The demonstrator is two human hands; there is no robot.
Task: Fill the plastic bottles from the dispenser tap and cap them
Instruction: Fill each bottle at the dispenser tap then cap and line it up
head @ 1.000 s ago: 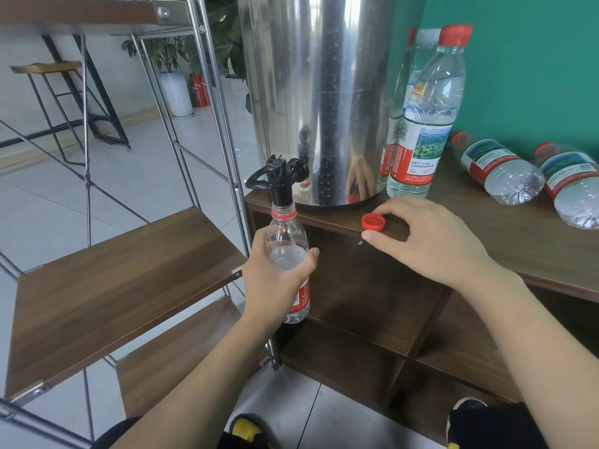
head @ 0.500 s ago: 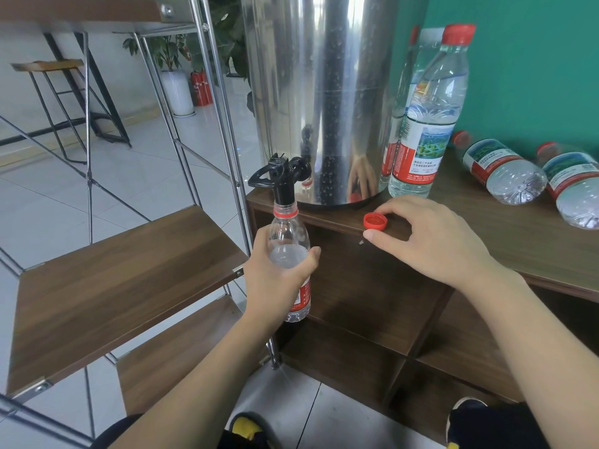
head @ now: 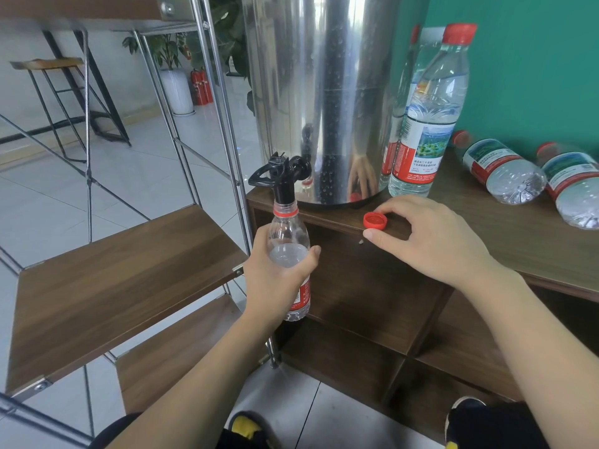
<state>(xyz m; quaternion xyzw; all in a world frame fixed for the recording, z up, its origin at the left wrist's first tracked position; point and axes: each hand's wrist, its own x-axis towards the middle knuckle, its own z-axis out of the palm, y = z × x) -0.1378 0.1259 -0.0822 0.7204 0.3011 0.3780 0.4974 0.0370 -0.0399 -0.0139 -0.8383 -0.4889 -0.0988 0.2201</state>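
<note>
Head cam: left hand (head: 275, 280) grips 1 uncapped bottle (head: 289, 254) under the black tap (head: 282, 175) of 1 steel dispenser (head: 321, 92). Right hand (head: 431, 241), fingers loosely curled, touches 1 red cap (head: 375, 220) on shelf top (head: 518, 241). 2 capped bottles stand, 2 lie nearby.

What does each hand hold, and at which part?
Left hand grips the plastic bottle around its body. Right hand holds nothing; fingertips beside the red cap.

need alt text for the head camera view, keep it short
A left hand holds an open plastic bottle upright under the black tap of a steel dispenser, partly filled. The right hand rests on the wooden cabinet with its fingers around a loose red cap.
</note>
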